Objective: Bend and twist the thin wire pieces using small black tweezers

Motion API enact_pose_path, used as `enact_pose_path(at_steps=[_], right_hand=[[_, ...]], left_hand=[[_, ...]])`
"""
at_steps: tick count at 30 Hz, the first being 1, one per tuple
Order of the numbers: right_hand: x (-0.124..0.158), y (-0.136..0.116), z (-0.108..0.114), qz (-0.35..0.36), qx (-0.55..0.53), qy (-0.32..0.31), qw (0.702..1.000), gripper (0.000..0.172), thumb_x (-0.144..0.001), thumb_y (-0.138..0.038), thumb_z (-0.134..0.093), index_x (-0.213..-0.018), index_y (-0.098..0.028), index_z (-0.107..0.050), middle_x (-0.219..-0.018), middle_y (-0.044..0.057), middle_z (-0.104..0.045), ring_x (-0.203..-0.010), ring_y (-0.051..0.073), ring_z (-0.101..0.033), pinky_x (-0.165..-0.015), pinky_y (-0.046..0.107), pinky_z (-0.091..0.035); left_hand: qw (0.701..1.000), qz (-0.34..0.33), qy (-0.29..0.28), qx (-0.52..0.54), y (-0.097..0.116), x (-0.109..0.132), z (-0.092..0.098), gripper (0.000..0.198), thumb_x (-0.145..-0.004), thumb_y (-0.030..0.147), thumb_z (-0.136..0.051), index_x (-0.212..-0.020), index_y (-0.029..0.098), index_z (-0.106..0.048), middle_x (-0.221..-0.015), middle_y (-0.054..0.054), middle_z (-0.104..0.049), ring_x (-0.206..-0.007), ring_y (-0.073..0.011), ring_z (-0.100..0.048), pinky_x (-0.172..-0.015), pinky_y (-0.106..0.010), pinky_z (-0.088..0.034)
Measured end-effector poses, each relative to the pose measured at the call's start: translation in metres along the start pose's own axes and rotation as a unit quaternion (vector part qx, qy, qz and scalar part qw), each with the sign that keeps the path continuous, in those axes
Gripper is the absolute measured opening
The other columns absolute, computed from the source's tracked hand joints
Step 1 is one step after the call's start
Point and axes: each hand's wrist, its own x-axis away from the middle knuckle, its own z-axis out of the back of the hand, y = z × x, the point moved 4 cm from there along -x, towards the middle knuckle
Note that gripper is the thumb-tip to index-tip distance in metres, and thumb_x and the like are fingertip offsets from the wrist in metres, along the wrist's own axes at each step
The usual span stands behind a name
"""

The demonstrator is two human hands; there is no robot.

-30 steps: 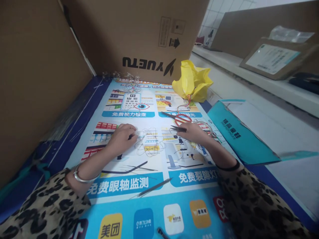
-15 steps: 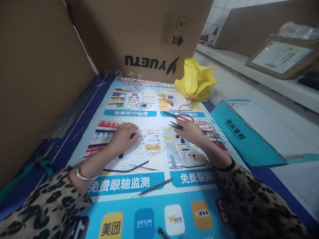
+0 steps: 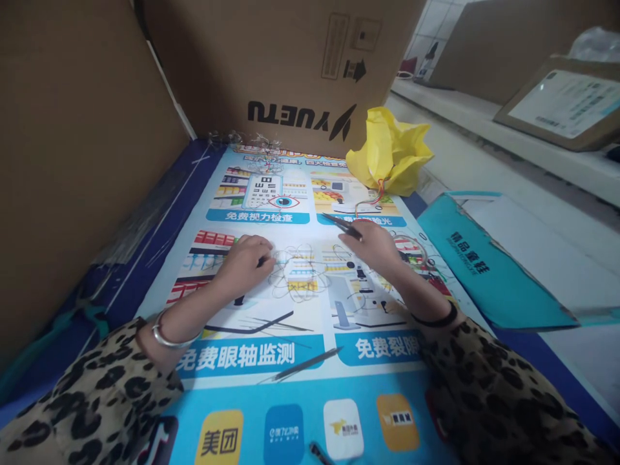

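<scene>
My left hand [image 3: 249, 261] is closed at the left edge of a flower-like shape of thin looped wire [image 3: 299, 274], its fingertips pinching the wire; the exact grip is partly hidden. To the upper right of that shape, my right hand [image 3: 375, 245] is closed round dark pointed tweezers [image 3: 349, 228], tips toward the upper left. Scissor blades [image 3: 332, 219] appear to lie along the same line, and the red handles are hidden by my hand. Loose wire [image 3: 411, 248] curls beside my right wrist. Dark thin sticks [image 3: 307, 365] lie on the printed sheet [image 3: 310, 394] nearer me.
A yellow crumpled-paper flower shape [image 3: 390, 155] with wire ends stands at the back right. Tangled wire [image 3: 266, 145] lies by the tall cardboard box [image 3: 290, 64]. A teal shoebox [image 3: 465, 252] sits at right, and a cardboard panel [image 3: 62, 129] rises at left.
My right hand has risen slightly and now covers the red scissor handles. The tweezers have swung up toward the blades. My left hand stays at the wire; the view has shifted a little.
</scene>
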Motion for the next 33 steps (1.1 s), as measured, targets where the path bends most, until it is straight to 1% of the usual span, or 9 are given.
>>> enact_pose_path(at_steps=[5,9,15,19,23,26,28,30,33], right_hand=[[0.008,0.009,0.025,0.010,-0.242,0.107,0.964,0.035,-0.082,-0.049,-0.043,-0.086,-0.019,-0.061,-0.075,0.001,-0.060,-0.070,0.014,-0.053,-0.060,0.025,-0.036],[0.024,0.008,0.035,-0.009,-0.373,0.091,0.923,0.039,-0.084,-0.051,-0.038,-0.092,-0.020,-0.060,-0.080,0.002,-0.062,-0.069,0.013,-0.054,-0.061,0.025,-0.040],[0.058,-0.027,0.032,-0.002,-0.249,0.010,0.968,0.019,-0.078,-0.037,-0.050,-0.075,-0.020,-0.058,-0.065,-0.001,-0.059,-0.060,0.012,-0.052,-0.055,0.024,-0.037],[0.085,-0.068,0.016,0.153,-0.145,-0.106,0.972,0.017,-0.079,-0.031,-0.050,-0.078,-0.019,-0.060,-0.077,0.003,-0.062,-0.070,0.015,-0.055,-0.062,0.025,-0.037],[0.106,-0.092,0.000,0.236,-0.079,-0.154,0.956,0.021,-0.081,-0.032,-0.049,-0.090,-0.017,-0.061,-0.090,0.007,-0.064,-0.082,0.019,-0.056,-0.069,0.027,-0.038],[0.112,-0.098,-0.006,0.253,-0.054,-0.152,0.954,0.022,-0.081,-0.031,-0.049,-0.091,-0.016,-0.061,-0.093,0.009,-0.063,-0.088,0.021,-0.055,-0.075,0.029,-0.038],[0.114,-0.099,-0.008,0.253,-0.048,-0.149,0.955,0.022,-0.082,-0.032,-0.049,-0.090,-0.015,-0.061,-0.093,0.010,-0.063,-0.088,0.022,-0.054,-0.075,0.030,-0.038],[0.115,-0.099,-0.008,0.252,-0.050,-0.150,0.955,0.022,-0.082,-0.032,-0.049,-0.089,-0.015,-0.061,-0.092,0.010,-0.063,-0.086,0.021,-0.054,-0.074,0.030,-0.039],[0.117,-0.100,-0.007,0.266,-0.050,-0.149,0.951,0.021,-0.084,-0.031,-0.047,-0.086,-0.015,-0.060,-0.088,0.009,-0.062,-0.084,0.020,-0.053,-0.073,0.030,-0.039]], left_hand=[[1.000,-0.006,0.006,0.005,0.001,0.000,0.001,0.020,-0.077,0.022,-0.051,-0.058,0.017,-0.054,-0.090,-0.004,-0.064,-0.088,-0.0187,-0.054,-0.084,-0.036,-0.037],[1.000,-0.016,0.015,0.019,-0.001,0.000,0.000,0.018,-0.079,0.024,-0.049,-0.064,0.017,-0.056,-0.086,-0.004,-0.064,-0.085,-0.0183,-0.055,-0.084,-0.036,-0.037],[0.993,0.043,0.077,0.080,0.001,0.002,0.016,0.011,-0.078,0.023,-0.049,-0.073,0.017,-0.057,-0.084,-0.004,-0.063,-0.086,-0.0176,-0.056,-0.079,-0.031,-0.042],[0.989,0.050,0.087,0.106,0.018,0.006,0.044,0.011,-0.077,0.023,-0.049,-0.076,0.017,-0.059,-0.082,-0.002,-0.063,-0.081,-0.0153,-0.057,-0.076,-0.028,-0.041],[0.994,0.008,-0.058,0.089,0.039,0.017,0.057,0.015,-0.078,0.022,-0.048,-0.078,0.017,-0.062,-0.077,-0.001,-0.064,-0.073,-0.0136,-0.056,-0.068,-0.025,-0.040],[0.974,-0.052,-0.212,0.056,0.050,0.034,0.051,0.016,-0.076,0.019,-0.049,-0.077,0.019,-0.064,-0.077,-0.001,-0.064,-0.072,-0.0134,-0.056,-0.065,-0.024,-0.039],[0.958,-0.070,-0.273,0.047,0.052,0.046,0.045,0.014,-0.075,0.021,-0.051,-0.078,0.019,-0.065,-0.078,-0.001,-0.064,-0.072,-0.0137,-0.056,-0.065,-0.024,-0.038],[0.953,-0.071,-0.292,0.042,0.053,0.055,0.041,0.014,-0.073,0.024,-0.053,-0.080,0.020,-0.065,-0.081,-0.002,-0.063,-0.074,-0.0145,-0.056,-0.065,-0.024,-0.038],[0.960,-0.064,-0.272,0.028,0.052,0.062,0.038,0.013,-0.073,0.024,-0.053,-0.080,0.020,-0.064,-0.083,-0.002,-0.062,-0.077,-0.0153,-0.055,-0.066,-0.025,-0.039]])
